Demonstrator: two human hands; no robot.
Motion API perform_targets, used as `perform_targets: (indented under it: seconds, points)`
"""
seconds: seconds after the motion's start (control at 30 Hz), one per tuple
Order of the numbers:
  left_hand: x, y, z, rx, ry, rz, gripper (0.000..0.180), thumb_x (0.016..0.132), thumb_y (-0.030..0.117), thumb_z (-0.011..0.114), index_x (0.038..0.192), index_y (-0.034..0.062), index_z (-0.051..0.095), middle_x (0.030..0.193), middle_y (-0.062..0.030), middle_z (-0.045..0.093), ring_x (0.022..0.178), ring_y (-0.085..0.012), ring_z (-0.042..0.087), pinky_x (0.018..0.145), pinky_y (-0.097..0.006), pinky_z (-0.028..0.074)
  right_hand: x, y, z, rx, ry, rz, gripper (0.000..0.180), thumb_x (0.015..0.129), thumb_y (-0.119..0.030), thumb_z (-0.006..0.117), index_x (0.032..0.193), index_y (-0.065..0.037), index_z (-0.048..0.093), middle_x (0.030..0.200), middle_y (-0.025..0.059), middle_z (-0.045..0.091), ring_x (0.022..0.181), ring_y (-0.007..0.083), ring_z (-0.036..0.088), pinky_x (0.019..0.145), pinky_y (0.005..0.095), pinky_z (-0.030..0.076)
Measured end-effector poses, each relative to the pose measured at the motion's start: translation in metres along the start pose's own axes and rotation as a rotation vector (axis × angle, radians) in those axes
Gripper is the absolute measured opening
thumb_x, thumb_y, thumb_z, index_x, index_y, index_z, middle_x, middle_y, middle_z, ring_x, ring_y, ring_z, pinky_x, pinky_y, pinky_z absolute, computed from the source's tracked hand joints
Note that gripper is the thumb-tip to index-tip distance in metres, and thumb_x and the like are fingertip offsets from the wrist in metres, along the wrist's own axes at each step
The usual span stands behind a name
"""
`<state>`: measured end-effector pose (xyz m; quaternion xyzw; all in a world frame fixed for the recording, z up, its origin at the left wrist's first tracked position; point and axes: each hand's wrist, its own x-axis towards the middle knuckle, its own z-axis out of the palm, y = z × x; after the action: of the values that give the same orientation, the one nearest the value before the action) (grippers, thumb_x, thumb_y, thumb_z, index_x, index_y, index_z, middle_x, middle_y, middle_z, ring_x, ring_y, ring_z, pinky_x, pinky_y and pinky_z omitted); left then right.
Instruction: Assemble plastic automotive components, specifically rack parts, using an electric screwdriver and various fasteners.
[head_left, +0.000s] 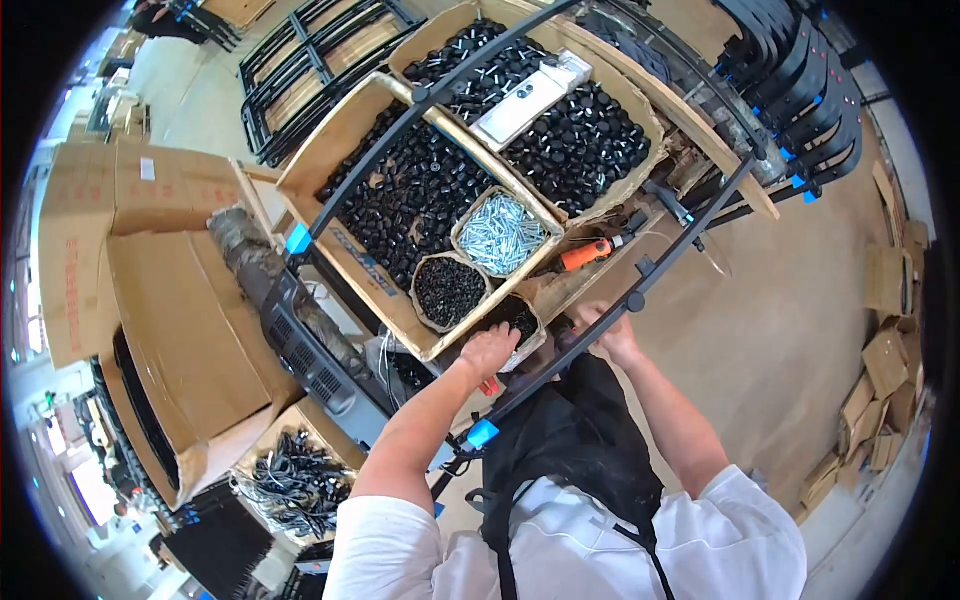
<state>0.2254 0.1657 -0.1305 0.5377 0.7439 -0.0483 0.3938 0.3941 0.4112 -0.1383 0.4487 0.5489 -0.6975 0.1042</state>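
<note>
My left hand (490, 350) reaches into a small open carton (532, 345) of small black parts (521, 318), fingers extended over them. To its right, my right hand (610, 332) is beside the near bar of a black metal frame (575, 352), fingers curled in; what they hold is too small to make out. The frame lies across the wooden bin, blue wrap (482, 434) at its corners. Beyond my left hand are a carton of black screws (450, 291) and one of silver screws (499, 233).
The wooden bin (372, 277) holds many black knobs (400, 195) and black threaded feet (575, 150); a white box (532, 98) lies on top. An orange-handled tool (586, 255) rests at its right. Cardboard boxes (190, 330) and a carton of cables (295, 483) stand left; black frames (810, 100) stand far right.
</note>
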Motion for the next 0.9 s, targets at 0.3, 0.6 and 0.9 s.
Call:
perform_targets:
  seconds: [0.3,0.6,0.9]
  points:
    - [0.015,-0.006,0.016,-0.846,0.226,-0.328,0.035,0.107,0.035,0.053,0.129,0.008,0.061,0.122,-0.0221,0.068,0.121,-0.0394,0.063,0.105,-0.044,0.048,0.119,-0.035,0.057,0.272,0.438,0.213,0.039,0.095,-0.034,0.079,0.1,0.003,0.068,0.08,0.0089,0.067,0.061,0.0204,0.067,0.05,0.0366,0.06]
    - [0.022,-0.021,0.027,-1.386,0.162,-0.341,0.031,0.113,0.033,0.046,0.124,0.0107,0.065,0.081,-0.0023,0.059,0.067,-0.0127,0.055,0.065,-0.031,0.05,0.112,-0.032,0.01,0.804,-0.003,0.172,0.02,0.087,-0.021,0.08,0.095,-0.014,0.063,0.078,-0.0002,0.064,0.062,0.0122,0.058,0.046,0.027,0.043]
    - [0.01,-0.012,0.016,-1.981,0.139,-0.464,0.025,0.112,0.024,0.048,0.121,0.0095,0.066,0.08,0.0016,0.056,0.063,-0.0112,0.049,0.053,-0.027,0.039,0.005,-0.04,-0.009,0.797,-0.143,-0.041,0.054,0.095,-0.013,0.071,0.146,-0.018,0.052,0.12,0.0101,0.073,0.104,0.0237,0.071,0.071,0.0374,0.058]
